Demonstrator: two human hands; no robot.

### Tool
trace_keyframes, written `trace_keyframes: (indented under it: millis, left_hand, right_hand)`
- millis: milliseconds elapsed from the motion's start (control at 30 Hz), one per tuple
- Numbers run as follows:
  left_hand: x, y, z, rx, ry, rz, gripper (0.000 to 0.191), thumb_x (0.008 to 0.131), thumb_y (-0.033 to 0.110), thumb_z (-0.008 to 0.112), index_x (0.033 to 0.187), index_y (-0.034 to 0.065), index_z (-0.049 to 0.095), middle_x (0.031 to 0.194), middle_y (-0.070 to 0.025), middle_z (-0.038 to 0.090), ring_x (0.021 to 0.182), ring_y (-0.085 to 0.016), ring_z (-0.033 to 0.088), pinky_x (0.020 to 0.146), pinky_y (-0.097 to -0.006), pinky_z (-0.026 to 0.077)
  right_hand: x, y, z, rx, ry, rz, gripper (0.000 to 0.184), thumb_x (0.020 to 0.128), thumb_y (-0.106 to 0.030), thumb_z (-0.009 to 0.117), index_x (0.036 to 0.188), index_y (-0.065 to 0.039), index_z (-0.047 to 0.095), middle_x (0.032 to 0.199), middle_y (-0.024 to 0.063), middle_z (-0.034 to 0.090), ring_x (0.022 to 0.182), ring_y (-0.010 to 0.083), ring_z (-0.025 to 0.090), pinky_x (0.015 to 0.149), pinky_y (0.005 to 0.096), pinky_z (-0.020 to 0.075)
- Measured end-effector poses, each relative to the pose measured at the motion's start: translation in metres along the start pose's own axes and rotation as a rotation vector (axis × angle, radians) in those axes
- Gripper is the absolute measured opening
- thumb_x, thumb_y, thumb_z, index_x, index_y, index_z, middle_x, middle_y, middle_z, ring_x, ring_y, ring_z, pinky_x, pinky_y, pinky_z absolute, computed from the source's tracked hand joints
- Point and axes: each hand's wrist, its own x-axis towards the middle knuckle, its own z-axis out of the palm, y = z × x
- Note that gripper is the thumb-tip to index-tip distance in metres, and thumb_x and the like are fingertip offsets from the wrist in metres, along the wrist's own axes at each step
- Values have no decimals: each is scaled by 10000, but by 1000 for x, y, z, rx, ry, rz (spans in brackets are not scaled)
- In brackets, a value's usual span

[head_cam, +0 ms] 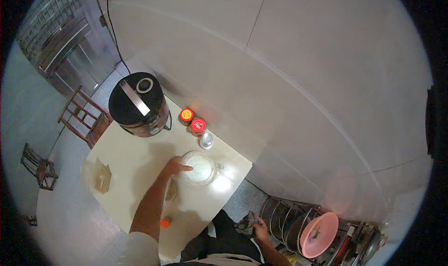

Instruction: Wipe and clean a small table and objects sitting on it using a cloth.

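My left hand [177, 166] reaches over the table and grips the left rim of a round, pale glass bowl or lidded dish [198, 168], its thumb on top. To the right of my lap, my right hand [259, 227] holds a crumpled grey cloth [246, 224]. Behind the dish, along the wall, stand a clear glass [206, 140] and two red-lidded jars, one with a red top [198, 125] and one with a yellow-centred top [186, 115]. A small thing with an orange cap [165, 223] is beside my left forearm.
A large black-lidded appliance [134, 100] stands at the table's far corner, its cord running up the wall. A small open box [102, 178] is at the left edge. Wooden chairs [87, 119] stand beyond. Right of me are a wire rack [280, 218] and a pink basin [319, 235].
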Motion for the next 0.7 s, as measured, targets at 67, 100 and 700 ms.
trace_keyframes:
  millis: [67,100,700]
  left_hand:
    - [16,7,23,-85,-71,92,542,707,276,875,1168,47,705,1036,-89,730,948,-195,681,870,-368,525]
    - [13,32,37,-59,-71,64,543,707,274,875,1170,48,705,1040,-91,731,947,-193,681,868,-367,526]
    - [48,45,141,-31,757,-11,709,603,338,912,1174,4,657,988,-166,692,883,-355,669,829,-432,528]
  right_hand:
    - [1,0,-5,1,37,3,533,855,48,617,1374,-6,506,1172,111,655,1026,256,646,923,392,511]
    - [3,1,-10,0,69,6,532,854,45,620,1372,-8,511,1173,109,655,1034,253,642,927,392,509]
    - [-4,-11,1,81,50,-31,427,843,17,668,1262,-23,598,1038,90,679,875,227,660,773,373,548]
